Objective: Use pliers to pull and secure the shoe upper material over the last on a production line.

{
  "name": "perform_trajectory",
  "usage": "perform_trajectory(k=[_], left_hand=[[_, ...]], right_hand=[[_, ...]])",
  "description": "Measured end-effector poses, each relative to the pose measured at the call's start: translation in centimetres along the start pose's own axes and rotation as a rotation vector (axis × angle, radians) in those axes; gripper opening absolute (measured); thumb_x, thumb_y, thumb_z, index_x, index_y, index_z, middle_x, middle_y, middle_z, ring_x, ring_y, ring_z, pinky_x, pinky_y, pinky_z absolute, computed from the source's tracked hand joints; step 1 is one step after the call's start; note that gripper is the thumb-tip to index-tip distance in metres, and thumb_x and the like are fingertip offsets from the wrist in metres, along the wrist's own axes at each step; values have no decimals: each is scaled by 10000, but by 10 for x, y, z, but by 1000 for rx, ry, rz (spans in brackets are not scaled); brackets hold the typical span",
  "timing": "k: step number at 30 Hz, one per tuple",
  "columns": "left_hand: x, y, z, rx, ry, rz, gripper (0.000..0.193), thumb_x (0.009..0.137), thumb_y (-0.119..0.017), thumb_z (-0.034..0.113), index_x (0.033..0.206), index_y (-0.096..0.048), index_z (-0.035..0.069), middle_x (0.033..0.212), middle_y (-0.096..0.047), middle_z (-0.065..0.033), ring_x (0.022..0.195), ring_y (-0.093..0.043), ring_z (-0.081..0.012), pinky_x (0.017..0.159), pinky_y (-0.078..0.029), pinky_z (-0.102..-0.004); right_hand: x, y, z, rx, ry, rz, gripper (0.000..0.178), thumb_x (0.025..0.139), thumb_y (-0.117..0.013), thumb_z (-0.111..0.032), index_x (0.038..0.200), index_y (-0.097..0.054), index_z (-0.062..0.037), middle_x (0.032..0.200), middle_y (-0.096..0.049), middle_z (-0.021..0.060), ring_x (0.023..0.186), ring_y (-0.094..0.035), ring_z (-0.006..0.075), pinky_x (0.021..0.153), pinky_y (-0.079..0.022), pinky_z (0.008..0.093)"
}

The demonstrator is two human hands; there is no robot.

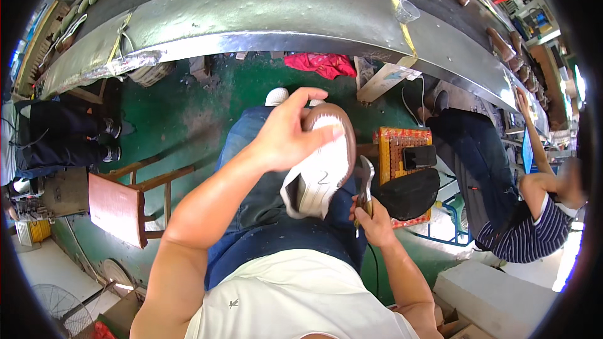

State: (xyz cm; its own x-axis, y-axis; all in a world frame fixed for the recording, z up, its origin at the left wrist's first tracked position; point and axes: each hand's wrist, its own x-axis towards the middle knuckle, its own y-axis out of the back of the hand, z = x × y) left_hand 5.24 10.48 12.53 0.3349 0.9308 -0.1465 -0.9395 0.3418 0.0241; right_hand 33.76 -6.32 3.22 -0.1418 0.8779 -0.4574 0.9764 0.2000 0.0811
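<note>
A brown shoe (329, 162) with a white underside rests, sole up, over my lap, its rounded end pointing away from me. A dark handwritten mark shows on the sole. Round its far end my left hand (290, 130) is closed, the thumb pressed across the sole and the fingers along the upper edge. Just right of the shoe, my right hand (375, 218) grips a hand tool (366, 179) with a curved, shiny metal head and a brownish handle. The tool's head stands up beside the shoe's side, apart from my left hand; its exact kind is unclear.
A long metal-edged workbench (251, 22) crosses ahead, carrying several shoes. A wooden stool (119, 204) stands left. At right, a patterned seat (405, 135) holds a phone (419, 157) and a black pad (409, 193). A co-worker in stripes (524, 238) sits farther right; another person's legs (69, 141) are left.
</note>
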Motion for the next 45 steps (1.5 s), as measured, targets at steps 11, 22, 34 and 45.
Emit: perform_trajectory(k=[11, 22, 34, 45], left_hand=[[-27, -9, -115, 438, 226, -1, 609, 950, -688, 287, 1462, -507, 13, 1206, -712, -201, 1134, -695, -288, 982, -515, -368], [-15, -25, -97, 902, -2, 8, 403, 1041, -503, 312, 1202, -670, -18, 966, -730, -230, 893, -707, -414, 812, -554, -511], [-41, -19, -127, 695, -323, 189, 249, 932, -625, 115, 1133, -679, -21, 1012, -714, -189, 841, -699, -400, 795, -569, -462], [-52, -24, -118, 727, -269, 214, 218, 976, -630, 211, 1014, -719, 16, 976, -705, -151, 814, -709, -318, 746, -587, -393]], right_hand=[[14, -2, -32, -455, 4, -215, 268, 986, -621, -243, 1108, -617, -5, 858, -650, 190, 792, -653, 357, 748, -513, 413], [47, -2, -75, 7, -367, -399, 222, 1029, -585, -163, 1161, -637, 7, 898, -673, 61, 787, -632, 133, 693, -528, 302], [60, -13, -63, -585, 136, -314, 269, 971, -605, -164, 1134, -579, 48, 1022, -658, 296, 974, -629, 489, 878, -497, 516], [95, -24, -173, -1161, -206, -671, 427, 983, -584, -290, 1176, -608, 90, 1097, -677, 315, 1059, -654, 464, 931, -517, 510]])
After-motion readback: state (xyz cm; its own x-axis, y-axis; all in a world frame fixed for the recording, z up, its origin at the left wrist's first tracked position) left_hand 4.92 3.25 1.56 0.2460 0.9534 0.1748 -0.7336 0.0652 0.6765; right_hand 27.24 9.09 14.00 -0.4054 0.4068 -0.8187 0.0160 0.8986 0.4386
